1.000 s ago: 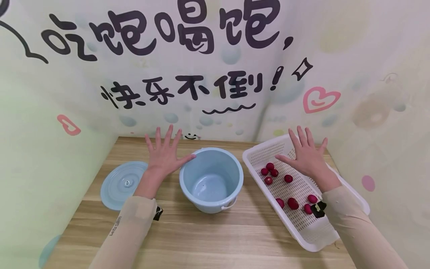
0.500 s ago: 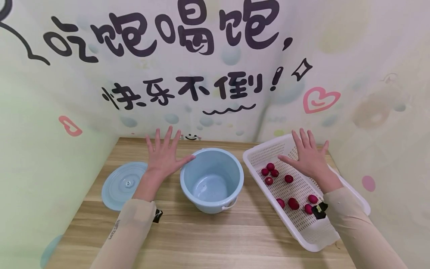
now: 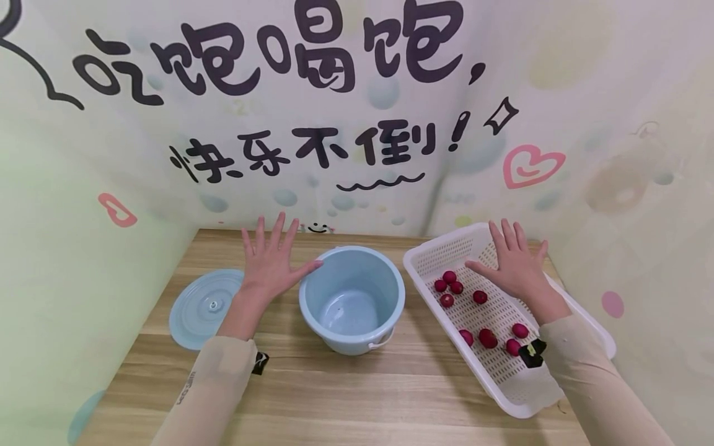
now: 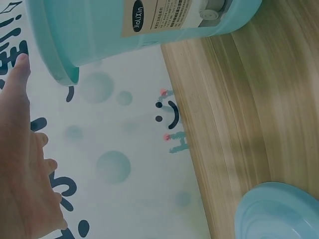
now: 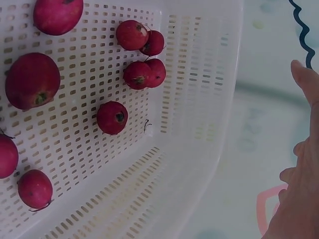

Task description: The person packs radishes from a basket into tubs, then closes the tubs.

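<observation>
My left hand (image 3: 269,265) is held with fingers spread between the blue lid and the blue bucket, its thumb overlapping the bucket's rim in the head view. Nothing is in it. The light-blue bucket (image 3: 350,310) stands upright in the middle, its inside bare, with a pale handle at the front right. Over the far right part of a white perforated basket (image 3: 485,384) my right hand (image 3: 519,269) spreads its fingers, also holding nothing. Several round red radishes (image 3: 488,338) lie loose in the basket; the right wrist view shows one large radish (image 5: 33,81) closely.
A round blue lid (image 3: 195,316) with a small knob lies flat at the table's left. The wooden table (image 3: 357,402) ends against a printed wall (image 3: 312,204) at the back, with walls on both sides. A label (image 4: 159,17) shows on the bucket in the left wrist view.
Both hands have come slightly down in the head view, and the right hand has shifted a little to the right. The bucket, lid and radishes stay where they were.
</observation>
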A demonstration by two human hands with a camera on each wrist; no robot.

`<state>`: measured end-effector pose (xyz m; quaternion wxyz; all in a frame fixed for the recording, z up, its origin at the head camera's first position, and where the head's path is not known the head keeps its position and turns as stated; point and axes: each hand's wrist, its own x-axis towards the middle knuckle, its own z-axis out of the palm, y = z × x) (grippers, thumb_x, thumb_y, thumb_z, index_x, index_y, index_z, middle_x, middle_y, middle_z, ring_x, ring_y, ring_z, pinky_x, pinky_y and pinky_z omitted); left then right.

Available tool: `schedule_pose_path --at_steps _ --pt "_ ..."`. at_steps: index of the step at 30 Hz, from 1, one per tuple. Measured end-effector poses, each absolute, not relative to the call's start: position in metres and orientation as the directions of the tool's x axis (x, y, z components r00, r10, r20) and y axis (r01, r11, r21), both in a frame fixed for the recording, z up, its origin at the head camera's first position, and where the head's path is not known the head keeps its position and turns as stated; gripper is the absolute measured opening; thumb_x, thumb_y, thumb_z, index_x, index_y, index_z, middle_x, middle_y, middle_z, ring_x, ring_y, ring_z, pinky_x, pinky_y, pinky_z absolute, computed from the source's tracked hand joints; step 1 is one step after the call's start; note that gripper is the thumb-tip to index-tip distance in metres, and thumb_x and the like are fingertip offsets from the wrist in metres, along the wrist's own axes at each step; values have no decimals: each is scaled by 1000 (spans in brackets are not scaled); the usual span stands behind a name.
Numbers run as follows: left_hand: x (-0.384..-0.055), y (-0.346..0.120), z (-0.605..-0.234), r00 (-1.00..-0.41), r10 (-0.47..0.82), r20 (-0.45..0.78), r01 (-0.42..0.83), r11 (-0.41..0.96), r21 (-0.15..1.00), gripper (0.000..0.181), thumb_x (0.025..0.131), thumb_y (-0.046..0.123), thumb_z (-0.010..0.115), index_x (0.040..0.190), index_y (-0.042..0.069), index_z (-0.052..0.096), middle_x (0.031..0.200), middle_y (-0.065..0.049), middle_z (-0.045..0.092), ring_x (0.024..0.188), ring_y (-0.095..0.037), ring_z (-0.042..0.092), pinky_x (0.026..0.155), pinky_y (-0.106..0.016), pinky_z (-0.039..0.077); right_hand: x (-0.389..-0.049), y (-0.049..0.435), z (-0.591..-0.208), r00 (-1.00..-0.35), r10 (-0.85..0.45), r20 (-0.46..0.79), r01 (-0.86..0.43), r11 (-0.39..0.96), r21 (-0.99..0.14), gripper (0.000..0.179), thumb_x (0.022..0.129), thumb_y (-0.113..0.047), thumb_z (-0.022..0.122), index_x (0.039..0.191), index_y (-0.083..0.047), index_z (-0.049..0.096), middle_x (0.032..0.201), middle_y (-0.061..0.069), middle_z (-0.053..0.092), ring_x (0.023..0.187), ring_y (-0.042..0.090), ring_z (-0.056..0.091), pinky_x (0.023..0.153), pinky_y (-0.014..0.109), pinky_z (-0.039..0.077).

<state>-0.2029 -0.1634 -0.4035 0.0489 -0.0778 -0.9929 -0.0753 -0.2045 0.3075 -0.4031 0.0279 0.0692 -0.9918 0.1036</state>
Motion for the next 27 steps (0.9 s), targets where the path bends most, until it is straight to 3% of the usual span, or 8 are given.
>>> schedule_pose_path --at_steps 11,27 --pt "-196 -164 -408 -967 192 169 222 959 179 99 87 79 44 162 25 10 170 -4 0 157 -36 -6 124 -61 -13 -202 312 -412 -991 -123 49 -132 952 -276 106 89 -67 55 160 -6 7 165 27 2 152 50 -5 108 85 -8" --pt "-181 -161 -414 -946 232 226 287 924 251 94 91 68 50 161 18 15 168 -10 16 156 -31 13 128 -57 5 -206 318 -430 -991 -127 44 -135 921 -364 104 90 -57 63 159 0 9 161 35 10 149 56 5 114 80 3"
